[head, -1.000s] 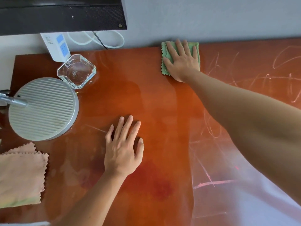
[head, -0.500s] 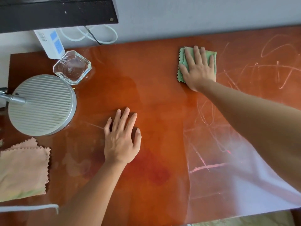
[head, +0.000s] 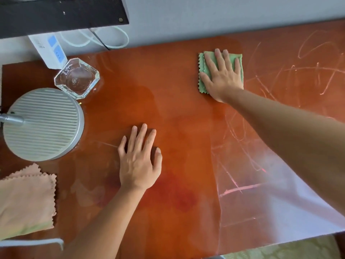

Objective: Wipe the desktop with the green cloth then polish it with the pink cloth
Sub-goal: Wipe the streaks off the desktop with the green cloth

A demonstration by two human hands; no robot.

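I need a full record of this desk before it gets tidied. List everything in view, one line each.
desktop: one, glossy orange-brown, fills the view; pale scribble marks on its right part
green cloth: one, green, far side, under the right hand
pink cloth: one, pink, near left edge
round lamp base: one, silver, left
glass ashtray: one, clear, beyond the lamp base
power strip: one, white, far left corner
cables: white and black, by the wall
left hand: flat on the desktop, centre
right hand: fingers straight, pressing the green cloth

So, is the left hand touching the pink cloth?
No, the left hand lies flat on the bare desktop, apart from the pink cloth.
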